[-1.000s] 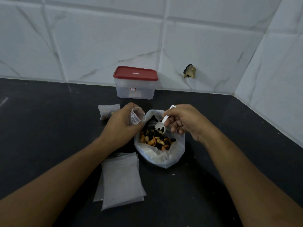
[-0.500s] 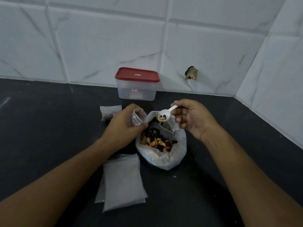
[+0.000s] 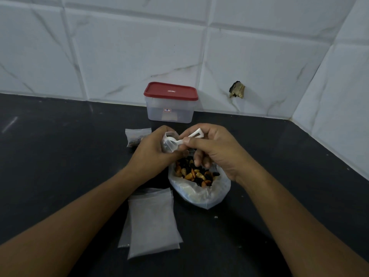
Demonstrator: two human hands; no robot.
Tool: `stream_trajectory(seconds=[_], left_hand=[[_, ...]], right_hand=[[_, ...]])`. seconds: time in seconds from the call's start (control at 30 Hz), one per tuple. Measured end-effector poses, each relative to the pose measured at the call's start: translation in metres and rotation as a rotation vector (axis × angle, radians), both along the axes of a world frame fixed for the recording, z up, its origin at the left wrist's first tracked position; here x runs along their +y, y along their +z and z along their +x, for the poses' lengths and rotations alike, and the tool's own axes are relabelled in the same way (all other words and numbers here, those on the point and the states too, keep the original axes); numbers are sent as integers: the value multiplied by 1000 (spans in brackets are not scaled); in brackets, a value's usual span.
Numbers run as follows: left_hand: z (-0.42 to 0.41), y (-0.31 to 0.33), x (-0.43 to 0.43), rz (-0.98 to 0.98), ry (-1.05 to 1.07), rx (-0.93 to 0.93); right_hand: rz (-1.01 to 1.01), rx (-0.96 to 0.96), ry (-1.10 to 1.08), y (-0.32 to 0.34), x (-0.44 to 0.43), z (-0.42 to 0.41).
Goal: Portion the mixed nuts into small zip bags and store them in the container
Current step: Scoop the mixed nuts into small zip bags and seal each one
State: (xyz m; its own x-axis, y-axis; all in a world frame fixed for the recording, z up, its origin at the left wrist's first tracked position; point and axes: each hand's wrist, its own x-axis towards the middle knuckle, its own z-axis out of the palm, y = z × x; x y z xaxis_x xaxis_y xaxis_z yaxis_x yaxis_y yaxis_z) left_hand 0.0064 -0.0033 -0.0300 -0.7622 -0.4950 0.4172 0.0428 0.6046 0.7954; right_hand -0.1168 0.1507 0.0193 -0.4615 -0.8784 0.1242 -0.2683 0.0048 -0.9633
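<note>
1. While the left hand [image 3: 151, 150] grips a small zip bag [image 3: 169, 145] at the centre of the frame, fingers curled round it and its mouth turned up, the right hand [image 3: 215, 154] pinches the handle of a white scoop [image 3: 196, 134] between thumb and forefinger, with the bowl at the bag's mouth.
2. This looks like the pouring step. It should go best with the mouth held wide, the bowl inside the rim before it tips, and the pour made over the big bag [image 3: 199, 197] so strays drop back in. Room should be left at the top for the zip to close.
3. Just below the hands, the mixed nuts [image 3: 196, 173] sit in the big bag, which lies open on the bench [image 3: 60, 146]. They are a loose heap of dark, amber and pale pieces.
4. Both bags are thin, cloudy, crinkled plastic. The scoop is stiff plastic with a slotted handle. The bench is dark and matt.
5. At upper centre, against the white marbled tiles [image 3: 139, 56], the container [image 3: 170, 110] is a clear box with rounded corners. Its red lid [image 3: 171, 91] is on. I cannot tell what it holds.
6. A filled bag [image 3: 136, 137] lies just left of the left hand. A stack of empty bags [image 3: 152, 222], flat and frosted, lies at lower centre.
</note>
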Motion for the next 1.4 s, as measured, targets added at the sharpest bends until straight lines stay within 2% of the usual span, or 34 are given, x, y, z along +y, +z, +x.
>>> stream_trajectory(seconds=[0.2,0.27,0.4,0.53,0.6,0.67,0.77,0.83,0.97,1.17,1.4], left_hand=[[1,2,0,76,-5,55],[1,2,0,101,-1,57],[1,3,2,124,31,33],[1,4,2,97,58,14],[1,4,2,63,68,3],[2,4,3,26,82,-13],[3,5,4,11,93,-16],[3,6,4,1,102,-18],[3,5,2,-25,106,-20],[3,4,1,-22,105,-21],[3,4,2,-20,104,-26]], right_hand=[[-2,201,18,1,2,-3],[-12,202,10,0,2,-3],[-137,8,-60,4,3,-7],[-185,-253,-163,6,3,-13],[-209,-314,-192,7,4,-17],[-202,-264,-235,8,6,-21],[-103,-37,-267,9,11,-26],[-2,136,-243,9,13,-29],[162,333,-171,6,14,-30],[185,392,-100,-3,10,-32],[214,286,-33,-4,11,-35]])
